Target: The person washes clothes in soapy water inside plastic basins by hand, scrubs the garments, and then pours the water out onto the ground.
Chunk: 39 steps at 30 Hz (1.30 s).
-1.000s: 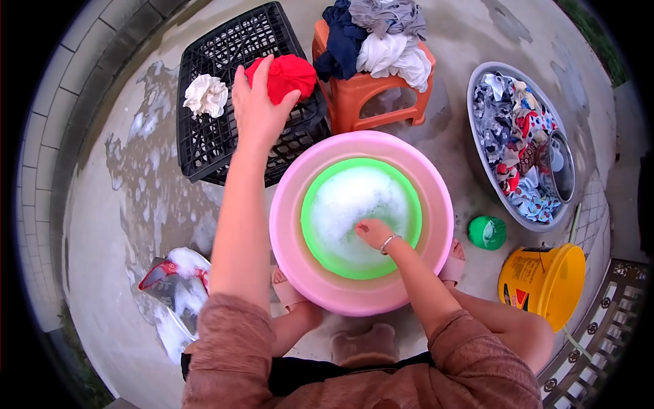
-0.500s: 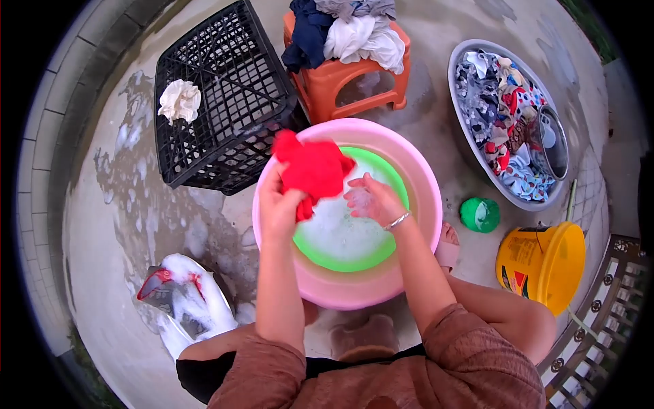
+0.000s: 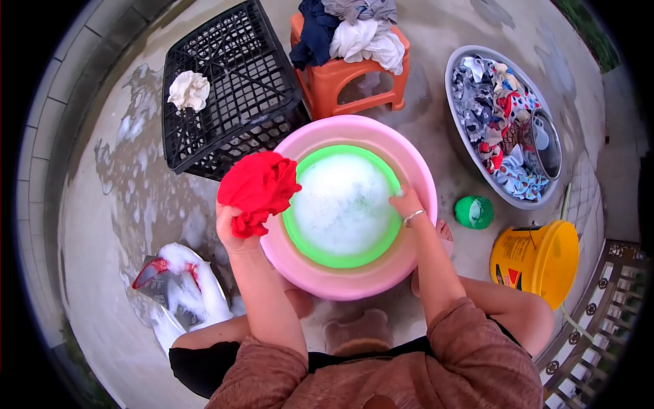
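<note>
A bunched red cloth is held in my left hand, left of the pink tub and partly over its rim. Inside the pink tub sits a green basin full of white suds. My right hand, with a bracelet at the wrist, is at the green basin's right rim, its fingers closed on it. A crumpled cream cloth lies on the upturned black crate.
Dark, grey and white clothes lie on an orange stool. At the right are a grey basin of clothes, a green container and a yellow bucket. A sudsy container stands at lower left.
My left hand took the red cloth off the crate, brought it over the tub, then moved it left. My right hand left the suds for the green basin's right rim.
</note>
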Motion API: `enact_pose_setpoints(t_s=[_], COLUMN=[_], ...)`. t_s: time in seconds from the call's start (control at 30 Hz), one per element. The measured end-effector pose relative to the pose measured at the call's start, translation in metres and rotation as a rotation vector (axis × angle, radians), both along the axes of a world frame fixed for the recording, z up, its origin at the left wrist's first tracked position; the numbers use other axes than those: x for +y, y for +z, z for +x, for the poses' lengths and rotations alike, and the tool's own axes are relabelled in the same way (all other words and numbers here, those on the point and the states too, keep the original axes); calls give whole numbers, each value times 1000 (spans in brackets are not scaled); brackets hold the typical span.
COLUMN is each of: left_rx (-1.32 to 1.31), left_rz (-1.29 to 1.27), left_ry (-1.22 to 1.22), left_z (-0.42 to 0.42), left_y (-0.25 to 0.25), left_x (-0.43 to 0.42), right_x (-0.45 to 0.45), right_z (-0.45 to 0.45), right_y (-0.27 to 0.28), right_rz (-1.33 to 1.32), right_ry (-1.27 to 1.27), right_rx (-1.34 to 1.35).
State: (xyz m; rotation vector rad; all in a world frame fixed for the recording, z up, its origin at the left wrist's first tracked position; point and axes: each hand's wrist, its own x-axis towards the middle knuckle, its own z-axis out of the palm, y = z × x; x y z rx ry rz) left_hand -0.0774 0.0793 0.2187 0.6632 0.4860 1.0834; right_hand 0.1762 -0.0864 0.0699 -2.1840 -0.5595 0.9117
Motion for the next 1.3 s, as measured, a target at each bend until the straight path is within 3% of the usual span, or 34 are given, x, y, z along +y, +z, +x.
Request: enact_pose_setpoints(t_s=[0.03,0.17,0.27,0.33,0.43,0.47,0.6,0.9,0.97,1.03,1.1,1.17,1.23,1.3], left_rx=[34,64,17,2,23,18,9,47,186,281,536,821,1054,1187], left_rz=[14,9,0,-18,-41,-42,-77,-146,-252,-257,-273,-50,213,486], left_ry=[17,-3,3,-33,-6,-1,-86,-286,-358,-442,-597,-854,-998,-886], left_z=[-3,-13,-16,-19,-19,-20,-19,-26,-20,-8,2,11,14,9], left_y=[0,3,5,4,-2,-4,-9,-36,-38,-38,-50,-70,-67,-62], left_x=[-1,-1,-1,-1,-3,-3,-7,-15,-21,-29,-36,-38,-40,-30], right_x=[-1,20,33,40,45,44,39,25,22,23,26,25,31,36], right_z=[-3,-16,-27,-37,-55,-57,-63,-54,-49,-44,-40,-34,-31,-29], right_y=[8,65,96,125,166,166,193,228,234,237,240,235,233,235], right_rz=[111,142,173,131,53,147,199,427,542,622,753,726,845,909], right_ry=[-57,-31,123,286,438,456,437,402,320,274,141,83,-176,-343], right_rx=[205,94,-149,-567,-769,-899,-925,-1306,-1381,-1348,-1213,-1163,-734,-282])
